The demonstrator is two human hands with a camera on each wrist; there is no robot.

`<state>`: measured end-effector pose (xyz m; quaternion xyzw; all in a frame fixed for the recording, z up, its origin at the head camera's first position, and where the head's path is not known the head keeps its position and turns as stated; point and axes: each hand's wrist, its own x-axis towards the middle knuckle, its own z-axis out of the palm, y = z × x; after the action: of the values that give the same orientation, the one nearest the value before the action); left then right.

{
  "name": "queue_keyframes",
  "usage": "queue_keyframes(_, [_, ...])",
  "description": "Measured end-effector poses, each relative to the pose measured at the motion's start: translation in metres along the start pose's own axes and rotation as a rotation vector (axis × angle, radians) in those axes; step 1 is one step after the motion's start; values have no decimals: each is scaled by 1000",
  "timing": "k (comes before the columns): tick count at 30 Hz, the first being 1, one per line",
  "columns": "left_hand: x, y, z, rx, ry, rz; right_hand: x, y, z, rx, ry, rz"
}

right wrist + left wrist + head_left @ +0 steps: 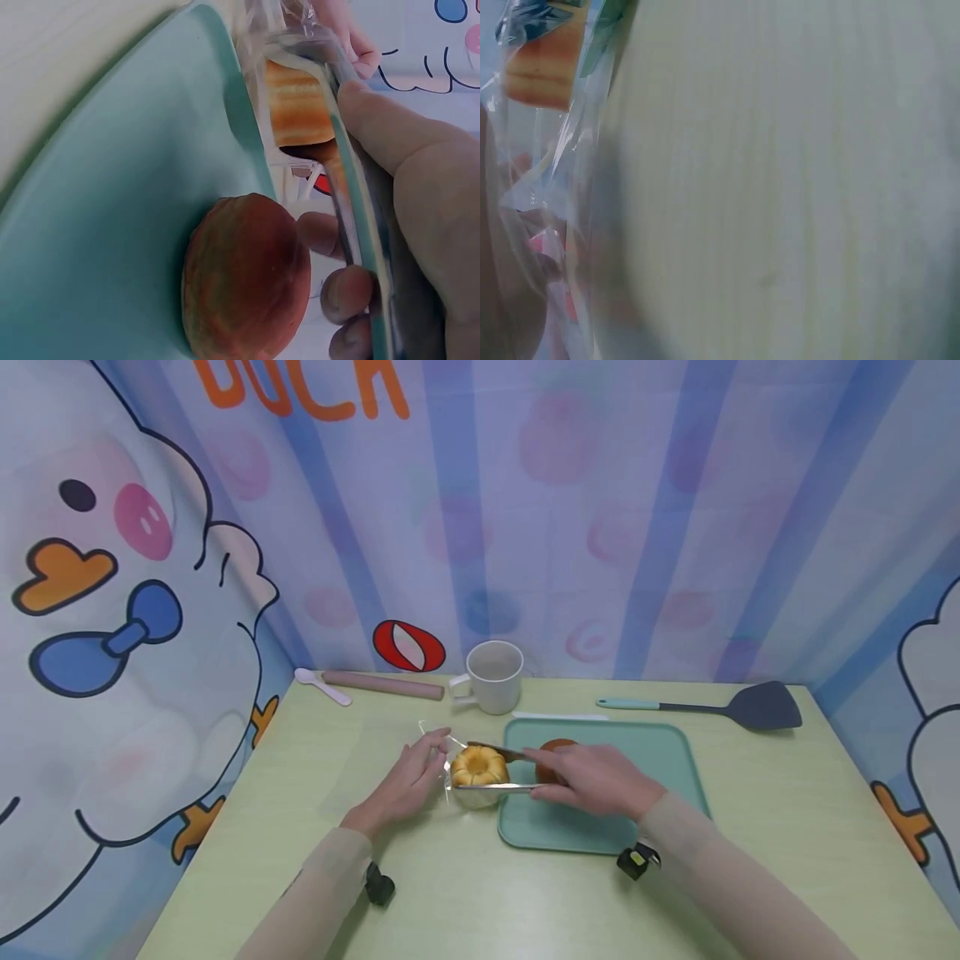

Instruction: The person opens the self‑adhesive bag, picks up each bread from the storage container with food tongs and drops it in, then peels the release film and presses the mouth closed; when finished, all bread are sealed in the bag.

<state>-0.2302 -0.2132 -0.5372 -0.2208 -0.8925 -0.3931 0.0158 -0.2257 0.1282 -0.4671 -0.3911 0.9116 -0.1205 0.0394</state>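
Observation:
My right hand point(592, 777) grips metal tongs point(498, 787), fingers on one arm and thumb on the other. Between the tong ends sits a golden ring-shaped bun point(480, 763) with a ridged top, just left of the tray. A clear plastic bag point(559, 157) surrounds the bun, which shows through the film in the left wrist view. My left hand point(408, 777) holds the bag's edge from the left. Beneath my right hand, a round brown bun point(247, 277) lies on the green tray point(142, 142), partly hidden in the head view.
Along the back of the table stand a white mug point(495, 678), a pink rolling pin point(384, 685) and a small pale spoon point(322, 687). A white stick-like utensil point(558, 717) lies behind the tray. At the back right rests a dark spatula point(761, 707) with a mint handle.

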Motion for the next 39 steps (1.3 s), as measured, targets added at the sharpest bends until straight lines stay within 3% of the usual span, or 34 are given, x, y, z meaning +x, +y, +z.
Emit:
queue_keyframes(7, [-1,1,2,10,-15,10,11,-3,-5,-80,4,-63])
queue_keyframes(19, [-2,2,4,11,-5,39,22,-15,3,-71,-34,0])
queue_keyframes(25, [-4,1,3,3,2,17,18,-14,6,-104,-60,10])
queue_keyframes(39, [-5,-3,1,0,12,8,6,-14,-21,-128,-84,11])
